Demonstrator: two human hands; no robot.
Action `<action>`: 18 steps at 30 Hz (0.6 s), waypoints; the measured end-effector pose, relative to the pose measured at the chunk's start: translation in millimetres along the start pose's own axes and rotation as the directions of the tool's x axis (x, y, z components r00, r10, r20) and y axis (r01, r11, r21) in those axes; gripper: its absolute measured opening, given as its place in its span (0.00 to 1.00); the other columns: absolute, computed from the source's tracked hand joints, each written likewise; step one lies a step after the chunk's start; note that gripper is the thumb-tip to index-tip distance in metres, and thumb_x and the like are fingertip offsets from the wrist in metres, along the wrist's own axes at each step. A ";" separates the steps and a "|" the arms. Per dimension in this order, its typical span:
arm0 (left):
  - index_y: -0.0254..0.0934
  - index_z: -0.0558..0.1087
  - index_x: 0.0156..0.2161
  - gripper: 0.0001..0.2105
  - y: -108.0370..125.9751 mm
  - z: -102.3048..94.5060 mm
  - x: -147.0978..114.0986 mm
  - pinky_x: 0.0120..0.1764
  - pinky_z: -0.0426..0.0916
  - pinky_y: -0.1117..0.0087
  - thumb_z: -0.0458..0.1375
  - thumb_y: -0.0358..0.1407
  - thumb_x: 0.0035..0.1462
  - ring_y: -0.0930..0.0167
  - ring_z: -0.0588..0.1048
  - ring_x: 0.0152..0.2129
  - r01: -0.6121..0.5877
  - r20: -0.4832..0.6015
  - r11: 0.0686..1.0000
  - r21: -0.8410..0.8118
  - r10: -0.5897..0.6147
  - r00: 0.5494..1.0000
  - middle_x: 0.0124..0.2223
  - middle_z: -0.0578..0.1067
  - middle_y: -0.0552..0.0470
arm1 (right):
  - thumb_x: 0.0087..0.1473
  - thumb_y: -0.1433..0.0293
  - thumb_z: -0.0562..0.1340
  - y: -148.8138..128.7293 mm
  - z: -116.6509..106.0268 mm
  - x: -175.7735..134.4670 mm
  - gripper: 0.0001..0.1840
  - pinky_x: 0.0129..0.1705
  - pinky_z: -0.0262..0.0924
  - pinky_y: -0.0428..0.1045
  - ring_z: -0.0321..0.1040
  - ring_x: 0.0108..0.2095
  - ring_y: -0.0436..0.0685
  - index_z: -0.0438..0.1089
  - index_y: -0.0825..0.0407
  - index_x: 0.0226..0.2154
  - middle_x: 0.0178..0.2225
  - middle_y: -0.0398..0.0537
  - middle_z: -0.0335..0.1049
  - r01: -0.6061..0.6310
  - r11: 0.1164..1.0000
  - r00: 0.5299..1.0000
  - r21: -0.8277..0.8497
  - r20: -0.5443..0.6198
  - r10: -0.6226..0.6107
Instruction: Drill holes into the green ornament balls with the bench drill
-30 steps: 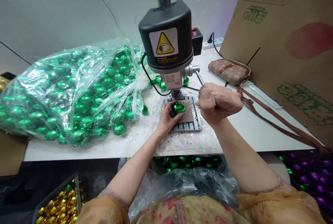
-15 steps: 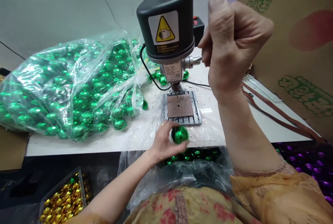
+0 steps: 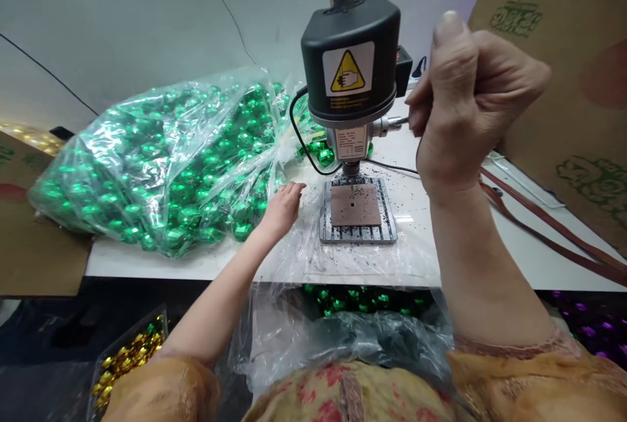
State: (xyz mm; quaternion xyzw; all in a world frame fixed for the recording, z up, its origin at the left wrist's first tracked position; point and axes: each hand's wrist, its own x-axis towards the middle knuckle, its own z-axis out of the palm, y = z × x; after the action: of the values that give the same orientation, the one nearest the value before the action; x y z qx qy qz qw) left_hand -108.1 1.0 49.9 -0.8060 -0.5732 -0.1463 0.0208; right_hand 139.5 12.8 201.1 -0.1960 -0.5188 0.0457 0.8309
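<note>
My right hand (image 3: 455,108) is closed around the end of the feed lever (image 3: 393,123) on a small bench drill press (image 3: 350,95), thumb pointing up. Below the press head, a brown square board (image 3: 365,211) with a small dark hole lies on the slotted metal base (image 3: 386,236), with dark shavings scattered about. My left hand (image 3: 284,210) reaches to the mouth of a clear plastic bag (image 3: 161,161) full of shiny green balls. Its fingers stretch forward and no ball shows in them; whether it touches the bag is unclear.
More green balls (image 3: 372,299) lie in a plastic-lined container under the table's front edge (image 3: 171,268). Gold balls (image 3: 127,360) fill a tub at lower left; purple balls (image 3: 588,321) are at lower right. Cardboard boxes (image 3: 553,95) flank the table. Brown straps (image 3: 543,232) lie on the right.
My left hand has let go of the green ball it held in front of the base and moved up and left to the bag. My right hand stays on the lever. The view has shifted.
</note>
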 end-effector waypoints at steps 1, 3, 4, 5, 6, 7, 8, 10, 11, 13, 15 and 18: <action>0.36 0.73 0.47 0.15 -10.3 0.7 10.4 0.47 0.68 0.58 0.51 0.23 0.57 0.58 0.75 0.43 0.039 0.093 0.995 0.089 -0.047 0.995 0.44 0.76 0.40 | 0.55 0.58 0.62 0.2 -0.6 0.0 0.25 0.19 0.46 0.49 0.47 0.12 0.43 0.61 0.51 0.12 0.10 0.36 0.52 -0.009 1.000 1.000 -0.028 0.010 0.009; 0.34 0.75 0.41 0.15 -24.5 3.7 22.1 0.47 0.67 0.56 0.55 0.20 0.50 0.55 0.74 0.41 0.058 0.192 0.981 0.186 -0.094 0.977 0.40 0.76 0.39 | 0.57 0.59 0.61 0.4 -1.7 -0.1 0.26 0.18 0.47 0.48 0.47 0.12 0.42 0.60 0.51 0.12 0.10 0.36 0.51 -0.009 0.997 0.999 -0.073 0.030 0.011; 0.34 0.76 0.39 0.14 -28.3 5.1 23.9 0.47 0.67 0.55 0.56 0.19 0.48 0.53 0.74 0.42 0.054 0.209 0.978 0.201 -0.097 0.973 0.39 0.75 0.39 | 0.58 0.60 0.60 0.4 -2.2 -0.3 0.26 0.18 0.47 0.47 0.47 0.12 0.42 0.59 0.51 0.12 0.10 0.36 0.51 -0.005 0.996 0.999 -0.087 0.035 0.008; 0.33 0.76 0.38 0.13 -30.2 5.8 23.8 0.47 0.66 0.54 0.57 0.19 0.47 0.52 0.73 0.43 0.049 0.215 0.977 0.206 -0.094 0.972 0.38 0.75 0.38 | 0.58 0.60 0.60 0.2 -2.6 -0.5 0.26 0.18 0.47 0.47 0.46 0.11 0.41 0.59 0.51 0.12 0.10 0.36 0.51 -0.001 0.995 0.999 -0.099 0.037 0.005; 0.34 0.76 0.37 0.13 -30.5 5.5 22.3 0.48 0.66 0.53 0.57 0.19 0.47 0.51 0.73 0.45 0.046 0.216 0.975 0.216 -0.094 0.972 0.39 0.75 0.38 | 0.58 0.60 0.60 -0.2 -2.9 -0.8 0.27 0.18 0.48 0.46 0.46 0.11 0.41 0.58 0.51 0.12 0.10 0.36 0.50 -0.001 0.994 0.999 -0.110 0.035 0.005; 0.34 0.77 0.38 0.13 -29.5 4.1 19.8 0.49 0.65 0.51 0.58 0.20 0.48 0.50 0.72 0.46 0.043 0.202 0.974 0.222 -0.089 0.975 0.40 0.75 0.38 | 0.58 0.59 0.60 -0.6 -3.1 -1.2 0.27 0.18 0.48 0.46 0.46 0.12 0.41 0.58 0.52 0.12 0.10 0.36 0.51 -0.011 0.992 0.999 -0.127 0.034 0.016; 0.36 0.77 0.40 0.14 -27.5 1.6 16.7 0.51 0.64 0.48 0.59 0.21 0.49 0.49 0.71 0.49 0.041 0.165 0.976 0.216 -0.078 0.983 0.42 0.75 0.38 | 0.58 0.59 0.59 -1.1 -3.1 -1.7 0.27 0.19 0.49 0.46 0.47 0.12 0.41 0.57 0.52 0.13 0.10 0.36 0.51 -0.024 0.990 0.999 -0.142 0.035 0.029; 0.41 0.77 0.45 0.14 -20.6 -4.8 9.7 0.56 0.60 0.45 0.61 0.25 0.52 0.50 0.69 0.53 0.026 0.028 0.991 0.134 -0.030 0.999 0.47 0.75 0.40 | 0.58 0.57 0.59 -1.4 -3.1 -2.6 0.27 0.19 0.49 0.45 0.47 0.12 0.41 0.57 0.52 0.13 0.11 0.36 0.51 -0.035 0.988 0.999 -0.151 0.032 0.040; 0.43 0.76 0.47 0.14 -15.7 -7.7 6.1 0.58 0.58 0.45 0.62 0.29 0.54 0.51 0.68 0.54 0.009 -0.062 0.999 0.043 -0.006 0.998 0.50 0.74 0.41 | 0.58 0.57 0.59 -1.1 -3.1 -2.9 0.28 0.19 0.50 0.46 0.47 0.12 0.41 0.56 0.51 0.13 0.11 0.36 0.52 -0.028 0.988 0.999 -0.149 0.030 0.033; 0.44 0.74 0.50 0.14 -2.4 -10.4 -0.4 0.58 0.61 0.50 0.62 0.38 0.58 0.56 0.70 0.54 -0.026 -0.221 0.971 -0.239 -0.028 0.975 0.53 0.73 0.43 | 0.59 0.56 0.58 0.5 -3.2 -3.3 0.28 0.18 0.50 0.46 0.47 0.12 0.42 0.55 0.50 0.13 0.11 0.37 0.52 0.000 0.987 1.000 -0.162 0.031 0.005; 0.43 0.73 0.51 0.16 15.3 -8.0 -4.8 0.52 0.69 0.58 0.59 0.46 0.61 0.62 0.74 0.48 -0.010 -0.262 0.810 -0.586 -0.177 0.949 0.51 0.74 0.45 | 0.60 0.56 0.56 2.5 -3.6 -3.5 0.28 0.18 0.50 0.46 0.47 0.12 0.42 0.54 0.49 0.13 0.10 0.37 0.51 0.025 0.980 0.999 -0.198 0.048 -0.016; 0.42 0.70 0.52 0.22 44.7 1.2 -6.5 0.43 0.74 0.63 0.52 0.54 0.63 0.68 0.77 0.39 0.093 -0.052 0.351 -0.932 -0.384 0.922 0.45 0.76 0.47 | 0.61 0.56 0.56 4.1 -4.5 -4.4 0.28 0.18 0.51 0.46 0.47 0.13 0.42 0.55 0.49 0.14 0.11 0.37 0.52 0.006 0.976 0.999 -0.217 0.052 0.006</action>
State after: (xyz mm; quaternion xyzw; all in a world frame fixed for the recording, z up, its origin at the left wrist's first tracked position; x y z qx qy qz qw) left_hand -68.2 -20.0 53.1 -0.5617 -0.5000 -0.5437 -0.3726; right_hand 142.0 14.1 194.1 -0.2845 -0.5423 -0.0061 0.7905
